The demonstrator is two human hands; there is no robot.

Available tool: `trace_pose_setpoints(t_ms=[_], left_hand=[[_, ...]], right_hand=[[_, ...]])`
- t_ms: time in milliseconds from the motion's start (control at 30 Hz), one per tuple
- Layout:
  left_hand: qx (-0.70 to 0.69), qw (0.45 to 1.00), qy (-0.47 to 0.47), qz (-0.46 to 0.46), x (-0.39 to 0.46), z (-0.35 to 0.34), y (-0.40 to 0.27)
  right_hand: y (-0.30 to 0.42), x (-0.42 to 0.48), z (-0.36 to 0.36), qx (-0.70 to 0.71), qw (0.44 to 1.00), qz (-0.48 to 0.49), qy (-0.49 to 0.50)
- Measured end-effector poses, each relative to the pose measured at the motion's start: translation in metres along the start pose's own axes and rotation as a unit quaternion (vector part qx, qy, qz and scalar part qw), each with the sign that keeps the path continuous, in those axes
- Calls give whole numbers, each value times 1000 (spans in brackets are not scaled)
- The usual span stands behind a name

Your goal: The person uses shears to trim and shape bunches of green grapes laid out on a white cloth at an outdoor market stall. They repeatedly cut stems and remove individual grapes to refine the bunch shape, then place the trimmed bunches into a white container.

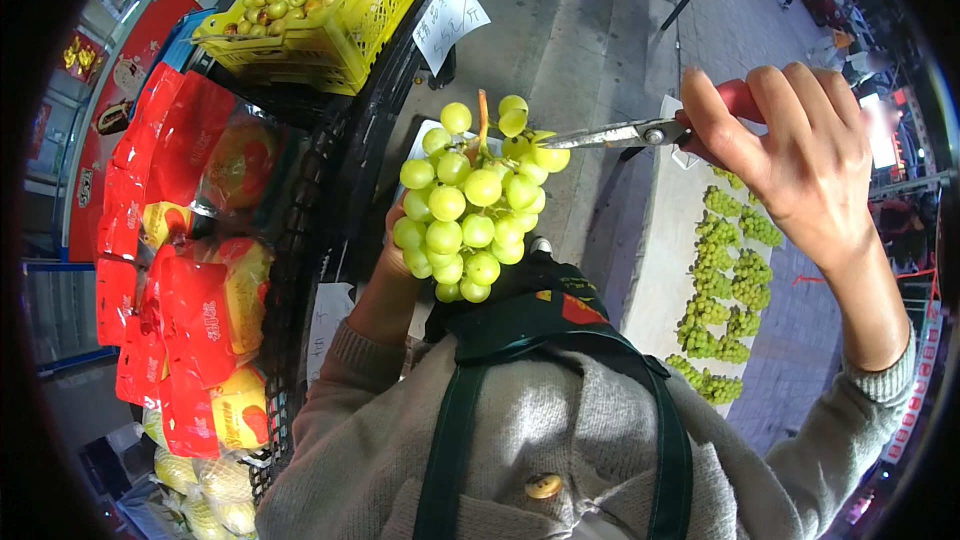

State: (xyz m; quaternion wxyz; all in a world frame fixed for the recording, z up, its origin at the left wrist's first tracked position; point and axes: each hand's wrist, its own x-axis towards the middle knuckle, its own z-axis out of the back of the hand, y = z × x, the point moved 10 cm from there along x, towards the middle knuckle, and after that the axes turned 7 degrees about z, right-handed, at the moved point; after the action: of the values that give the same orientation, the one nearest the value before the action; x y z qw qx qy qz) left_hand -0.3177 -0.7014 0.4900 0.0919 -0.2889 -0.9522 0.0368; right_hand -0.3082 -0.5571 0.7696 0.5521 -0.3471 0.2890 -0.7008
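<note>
A bunch of green grapes (465, 217) is held up in front of my chest, its brown stem (482, 116) pointing away from me. My left hand (394, 244) supports it from behind and the left side; most of the fingers are hidden by the fruit. In my right hand (810, 142) is a pair of scissors (611, 136) with red handles. Their metal blades point left, and the tips reach the grapes at the bunch's upper right. Whether the tips touch a grape or a small stalk cannot be made out.
A yellow plastic crate (322, 52) of jujubes stands at upper left, by a handwritten paper sign (448, 21). Red-and-yellow fruit bags (196, 315) fill a black rack (300, 195) on the left. More grape bunches (712, 270) lie in rows on a pale tabletop (651, 277) to my right.
</note>
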Motion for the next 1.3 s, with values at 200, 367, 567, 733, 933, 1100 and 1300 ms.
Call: trace_pose_setpoints(t_ms=[200, 367, 567, 733, 933, 1100, 1300], left_hand=[[-184, 968, 7, 168, 25, -25, 24], [-69, 998, -5, 13, 12, -6, 2], [67, 983, -122, -121, 4, 23, -23], [97, 986, -89, -100, 9, 10, -24], [80, 993, -14, -80, 5, 0, -20], [141, 986, -20, -88, 7, -17, -24], [135, 989, 3, -68, 7, -32, -19]], right_hand=[[9, -2, 0, 28, 999, -9, 27], [10, -1, -4, 47, 998, -21, 29], [15, 4, -6, 80, 996, -23, 26], [23, 0, -8, 111, 993, -21, 36], [37, -4, -15, 119, 992, -4, 46], [40, -6, -16, 117, 992, -3, 39], [46, -8, -17, 112, 992, 9, 51]])
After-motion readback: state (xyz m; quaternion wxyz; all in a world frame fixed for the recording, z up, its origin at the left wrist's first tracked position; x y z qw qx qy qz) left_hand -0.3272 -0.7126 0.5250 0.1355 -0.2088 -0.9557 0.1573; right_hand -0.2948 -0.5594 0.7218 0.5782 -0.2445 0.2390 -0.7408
